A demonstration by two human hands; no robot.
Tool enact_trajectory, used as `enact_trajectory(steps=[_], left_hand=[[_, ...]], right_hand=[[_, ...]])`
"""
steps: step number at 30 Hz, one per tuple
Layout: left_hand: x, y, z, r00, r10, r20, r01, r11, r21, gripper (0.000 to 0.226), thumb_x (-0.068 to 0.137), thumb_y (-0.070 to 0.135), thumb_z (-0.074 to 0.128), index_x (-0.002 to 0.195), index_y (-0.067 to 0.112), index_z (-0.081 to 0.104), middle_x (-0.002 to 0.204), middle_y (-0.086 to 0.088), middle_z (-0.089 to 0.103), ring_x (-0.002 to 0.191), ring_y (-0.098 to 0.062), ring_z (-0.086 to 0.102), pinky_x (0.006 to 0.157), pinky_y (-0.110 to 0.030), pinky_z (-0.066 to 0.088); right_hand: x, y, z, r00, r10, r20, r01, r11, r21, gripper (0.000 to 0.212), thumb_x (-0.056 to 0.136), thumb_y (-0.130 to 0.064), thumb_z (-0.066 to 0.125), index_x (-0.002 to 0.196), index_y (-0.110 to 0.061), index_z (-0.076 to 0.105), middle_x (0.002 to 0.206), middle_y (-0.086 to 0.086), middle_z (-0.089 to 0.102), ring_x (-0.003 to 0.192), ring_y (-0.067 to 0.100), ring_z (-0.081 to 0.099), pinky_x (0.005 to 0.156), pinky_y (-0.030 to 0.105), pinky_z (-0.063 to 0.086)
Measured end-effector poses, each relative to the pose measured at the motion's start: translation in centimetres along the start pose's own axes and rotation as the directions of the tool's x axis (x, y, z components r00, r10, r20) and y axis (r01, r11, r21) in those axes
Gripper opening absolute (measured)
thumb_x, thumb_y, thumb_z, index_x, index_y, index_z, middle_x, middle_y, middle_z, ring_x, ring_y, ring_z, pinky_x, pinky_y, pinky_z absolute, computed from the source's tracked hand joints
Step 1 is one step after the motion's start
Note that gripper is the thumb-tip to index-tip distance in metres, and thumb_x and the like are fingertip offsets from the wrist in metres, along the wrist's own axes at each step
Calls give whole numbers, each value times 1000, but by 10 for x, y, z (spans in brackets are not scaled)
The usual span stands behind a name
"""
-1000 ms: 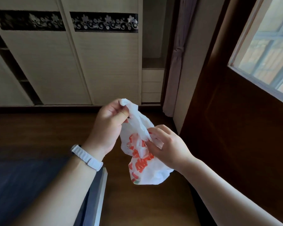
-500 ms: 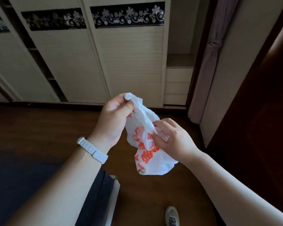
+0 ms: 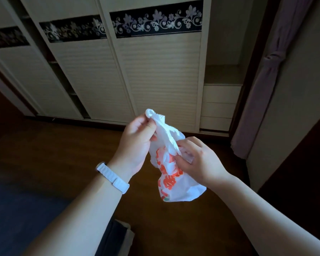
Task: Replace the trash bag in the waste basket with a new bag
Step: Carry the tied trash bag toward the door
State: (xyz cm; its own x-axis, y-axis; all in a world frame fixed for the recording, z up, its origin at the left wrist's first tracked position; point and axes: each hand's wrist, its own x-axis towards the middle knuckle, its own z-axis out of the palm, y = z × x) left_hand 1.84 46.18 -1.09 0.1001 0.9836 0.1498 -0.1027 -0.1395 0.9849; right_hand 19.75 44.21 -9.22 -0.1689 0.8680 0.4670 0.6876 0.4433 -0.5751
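A person stands on a dark wooden floor (image 3: pixel 44 145) before a sliding-door wardrobe (image 3: pixel 155 80), holding a white plastic bag with orange print (image 3: pixel 175 185) at chest height between both hands; the left hand (image 3: pixel 135 143), a white watch strap (image 3: pixel 113 177) at its wrist, pinches the bag's twisted top end between thumb and curled fingers and lifts it upward; the right hand (image 3: pixel 198 161) pinches a fold of film lower down, just beneath the twisted neck, so that the plastic is drawn taut between the two grips. The bag's body hangs free and crumpled below the right hand, touching nothing else; held this way, top raised and side pulled outward, the layers appear to be being worked apart to find the mouth, though whether this is the fresh liner or the used one being tied cannot be told. The waste basket itself is out of view, so nothing has yet been fitted in it; a tied-back curtain (image 3: pixel 266 89) hangs at right beside pale drawers (image 3: pixel 220 106).
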Motion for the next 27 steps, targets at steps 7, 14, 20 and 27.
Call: enact_trajectory(steps=[7,14,20,27], left_hand=[[68,-11,-20,997,20,-74,-22,999,-30,16,88,32,56,86,25,71,83,2,64,87,-20,54,81,-40,41],[160,-38,-65,997,44,-66,-48,997,-58,19,89,34,55,83,21,66,80,-3,59,85,-26,50,79,-42,39],[247,-39,-129,992,88,-91,-86,996,19,18,86,33,54,82,27,70,80,4,64,78,-11,56,71,-26,43],[330,-50,-201,990,47,-134,-47,999,2,20,86,33,55,86,28,74,90,1,69,91,-16,61,81,-33,46]], right_hand=[[73,23,29,997,-67,27,66,997,34,31,85,-37,66,113,-24,62,106,-12,57,87,1,52,66,9,44],[160,50,76,995,-87,47,87,996,-2,30,86,-39,65,113,-26,62,99,-16,56,82,4,55,62,16,47],[267,60,134,988,-124,89,126,992,-20,33,83,-48,57,109,-28,61,100,-10,62,86,11,60,65,32,53],[366,70,199,988,-120,96,119,993,17,36,80,-48,56,108,-26,64,101,-7,63,89,12,60,67,30,52]])
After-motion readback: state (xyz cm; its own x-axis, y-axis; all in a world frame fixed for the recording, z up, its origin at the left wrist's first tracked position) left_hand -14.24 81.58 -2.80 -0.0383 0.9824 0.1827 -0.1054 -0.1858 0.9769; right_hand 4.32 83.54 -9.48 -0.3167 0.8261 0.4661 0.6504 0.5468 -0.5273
